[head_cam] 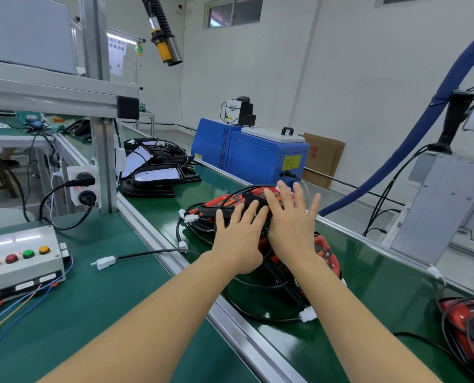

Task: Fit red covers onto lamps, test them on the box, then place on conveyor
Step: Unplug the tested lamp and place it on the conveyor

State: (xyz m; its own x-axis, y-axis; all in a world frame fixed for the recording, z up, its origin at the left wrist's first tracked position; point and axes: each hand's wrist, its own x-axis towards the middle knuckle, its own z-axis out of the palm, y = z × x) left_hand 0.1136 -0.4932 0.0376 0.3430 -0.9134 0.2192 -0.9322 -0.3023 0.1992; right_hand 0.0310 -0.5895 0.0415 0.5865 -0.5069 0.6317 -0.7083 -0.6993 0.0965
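Observation:
Two red-covered lamps lie on the green conveyor belt (368, 272), one stacked across the other. My left hand (240, 233) and my right hand (291, 219) rest flat, fingers spread, on the upper lamp (224, 201). The lower lamp (327, 255) sticks out to the right beneath my wrists. Black cables with white connectors (307, 316) trail from both lamps. The grey test box (20, 258) with coloured buttons sits on the bench at the left, and its white plug (104, 262) lies loose on the green mat.
Black lamp bases without covers (158, 175) lie further up the belt. Another red lamp (468, 324) sits at the right edge. A blue machine (247, 153) stands beyond the belt. An aluminium frame post with power sockets (84, 189) stands at the left.

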